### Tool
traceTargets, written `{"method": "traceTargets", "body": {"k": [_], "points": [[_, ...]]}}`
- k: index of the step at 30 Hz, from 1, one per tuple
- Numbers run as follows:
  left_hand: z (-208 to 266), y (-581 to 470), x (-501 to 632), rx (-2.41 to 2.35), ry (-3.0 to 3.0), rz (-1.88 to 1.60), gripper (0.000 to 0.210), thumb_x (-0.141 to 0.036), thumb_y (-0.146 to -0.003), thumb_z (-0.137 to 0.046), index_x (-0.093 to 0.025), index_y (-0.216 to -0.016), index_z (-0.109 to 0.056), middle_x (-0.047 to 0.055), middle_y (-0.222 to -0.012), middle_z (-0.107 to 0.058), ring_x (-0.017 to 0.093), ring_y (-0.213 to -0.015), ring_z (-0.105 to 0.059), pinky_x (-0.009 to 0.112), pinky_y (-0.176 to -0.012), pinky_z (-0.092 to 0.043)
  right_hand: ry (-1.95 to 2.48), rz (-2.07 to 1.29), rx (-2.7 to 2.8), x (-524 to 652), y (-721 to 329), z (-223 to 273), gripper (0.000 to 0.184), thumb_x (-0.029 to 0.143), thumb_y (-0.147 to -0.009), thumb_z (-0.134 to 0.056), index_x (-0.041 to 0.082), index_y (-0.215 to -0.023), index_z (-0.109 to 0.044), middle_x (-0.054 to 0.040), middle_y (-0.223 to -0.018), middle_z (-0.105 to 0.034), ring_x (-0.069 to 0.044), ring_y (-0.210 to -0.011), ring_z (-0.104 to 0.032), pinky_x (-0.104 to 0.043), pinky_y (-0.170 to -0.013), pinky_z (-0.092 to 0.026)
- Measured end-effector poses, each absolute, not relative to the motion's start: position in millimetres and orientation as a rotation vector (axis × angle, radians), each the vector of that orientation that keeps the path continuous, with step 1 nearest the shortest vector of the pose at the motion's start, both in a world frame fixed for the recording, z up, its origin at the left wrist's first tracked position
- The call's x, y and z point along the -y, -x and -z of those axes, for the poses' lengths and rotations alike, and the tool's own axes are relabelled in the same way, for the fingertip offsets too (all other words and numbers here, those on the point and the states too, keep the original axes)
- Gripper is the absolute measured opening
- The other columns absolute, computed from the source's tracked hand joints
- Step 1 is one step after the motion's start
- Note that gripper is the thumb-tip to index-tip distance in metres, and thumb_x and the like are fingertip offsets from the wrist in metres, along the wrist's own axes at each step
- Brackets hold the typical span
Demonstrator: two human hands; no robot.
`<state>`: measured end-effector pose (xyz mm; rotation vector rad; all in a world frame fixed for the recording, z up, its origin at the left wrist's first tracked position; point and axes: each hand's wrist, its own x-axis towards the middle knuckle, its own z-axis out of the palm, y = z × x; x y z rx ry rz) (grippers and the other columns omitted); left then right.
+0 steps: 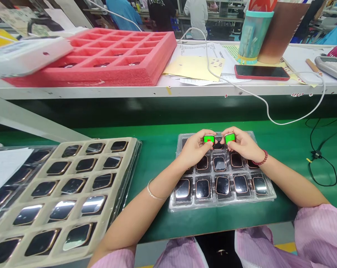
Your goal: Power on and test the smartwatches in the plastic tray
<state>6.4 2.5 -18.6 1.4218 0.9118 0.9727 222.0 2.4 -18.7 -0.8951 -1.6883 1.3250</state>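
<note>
My left hand [197,146] grips a smartwatch body [209,139] with a lit green screen and a small red patch, thumb at its lower edge. In my right hand [241,144] is a second smartwatch body [229,138], its screen also green with some red. Both are held side by side above the far row of a clear plastic tray [182,207]. That tray carries rows of dark-screened watch bodies, such as the watch body [222,185] in the near row. My hands hide part of the far row.
At left a cream tray [129,149] of dark watch bodies lies on stacked clear trays. A shelf [146,92] beyond holds a pink foam tray [162,63], papers, a phone [261,72] and a cup [253,37]. A white cable [293,121] droops over its edge; black cable [316,153] lies right.
</note>
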Motion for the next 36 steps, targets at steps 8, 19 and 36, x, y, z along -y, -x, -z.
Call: {"method": "traceTargets", "body": {"k": [8,19,36], "points": [[15.2,-6.8,-1.9,-0.930,-1.417,-0.990,0.027,-0.026,-0.082,-0.069,-0.017,-0.107,-0.064,0.004,-0.092,-0.070,0.013,-0.074,-0.064,0.029,-0.074,-0.054,0.880,-1.305,1.706,-1.9,-221.8,18.8,0.035,0.012,-0.078,-0.061,0.020,-0.111,-0.056,-0.0045,-0.095,-0.067,-0.016,-0.081,-0.064,-0.026,-0.063,-0.053],[22.9,-7.2,-4.4,-0.956,-1.418,-0.966,0.046,-0.009,-0.077,-0.058,-0.017,-0.123,-0.058,0.007,-0.111,-0.069,0.014,-0.083,-0.068,0.032,-0.085,-0.055,0.932,-1.365,1.681,-5.7,-225.4,26.7,0.042,0.015,-0.083,-0.058,0.021,-0.124,-0.052,-0.0062,-0.107,-0.067,-0.014,-0.078,-0.069,-0.027,-0.065,-0.058],[16.7,-7.6,-1.4,-0.927,-1.418,-0.980,0.044,-0.014,-0.074,-0.066,-0.018,-0.117,-0.059,0.006,-0.103,-0.069,0.019,-0.094,-0.067,0.030,-0.082,-0.053,0.904,-1.346,1.717,-1.5,-221.5,16.7,0.041,0.017,-0.079,-0.066,0.022,-0.118,-0.056,-0.0062,-0.105,-0.069,-0.018,-0.089,-0.069,-0.034,-0.079,-0.060]]}}
